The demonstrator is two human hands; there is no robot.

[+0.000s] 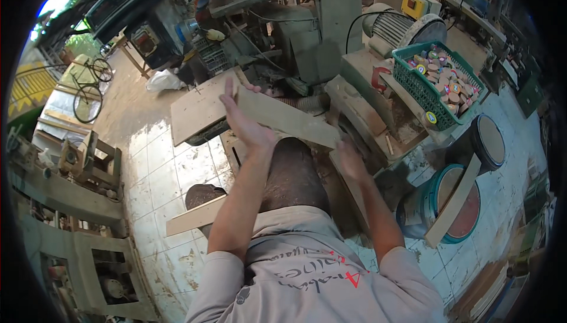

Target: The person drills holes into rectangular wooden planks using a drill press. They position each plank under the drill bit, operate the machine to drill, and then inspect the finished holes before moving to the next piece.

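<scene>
A flat, pale wooden board [288, 115] slants across in front of me above my knees. My left hand [248, 121] holds its left end. The thumb points up beside that end, while fingertips show past the far edge. At the right end is my right hand [352, 162], slightly blurred, its fingers closed around the board's corner and partly hidden. A wide flat panel [198, 109] lies just beyond my left hand. Beside my left forearm, a narrow wood strip [195, 216] rests near my knee.
A green plastic crate [407, 80] full of small round coloured pieces stands at the right. Below it are a dark bucket [463, 148] and a teal-rimmed bucket [413, 208], with a wood strip [452, 205] across the latter. A motor [393, 26] and a machine [155, 39] stand farther off.
</scene>
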